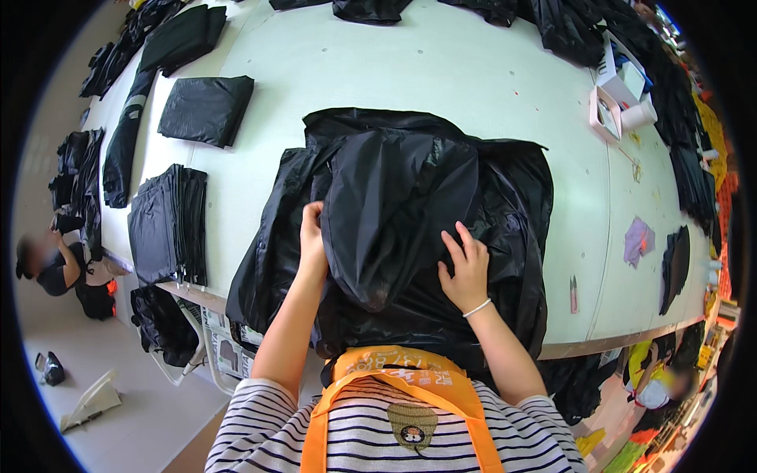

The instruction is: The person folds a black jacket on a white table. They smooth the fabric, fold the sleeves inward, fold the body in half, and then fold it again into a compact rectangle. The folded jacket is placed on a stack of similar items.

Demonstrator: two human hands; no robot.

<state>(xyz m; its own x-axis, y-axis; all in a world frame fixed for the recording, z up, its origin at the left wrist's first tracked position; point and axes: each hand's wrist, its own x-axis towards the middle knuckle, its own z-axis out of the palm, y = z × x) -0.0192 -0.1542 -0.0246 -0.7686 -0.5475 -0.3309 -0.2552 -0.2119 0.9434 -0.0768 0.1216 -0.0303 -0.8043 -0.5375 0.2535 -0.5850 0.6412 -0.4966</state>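
Note:
A shiny black garment (512, 260) with a hood-like panel (394, 205) lies spread on the pale work table in front of me, its lower side hanging toward my body. My left hand (313, 240) is at the left edge of the panel, its fingers closed round the cloth and partly tucked under it. To the right, my right hand (467, 272) rests on the garment with its fingers apart, touching the panel's right side and gripping nothing.
Stacked black cloth (167, 225) and a folded black bundle (206, 110) lie to the left. Small snips (573, 294), a lilac cloth scrap (638, 241) and a white box (619, 71) are on the right. One person (59, 264) is at far left, another (658, 390) at lower right.

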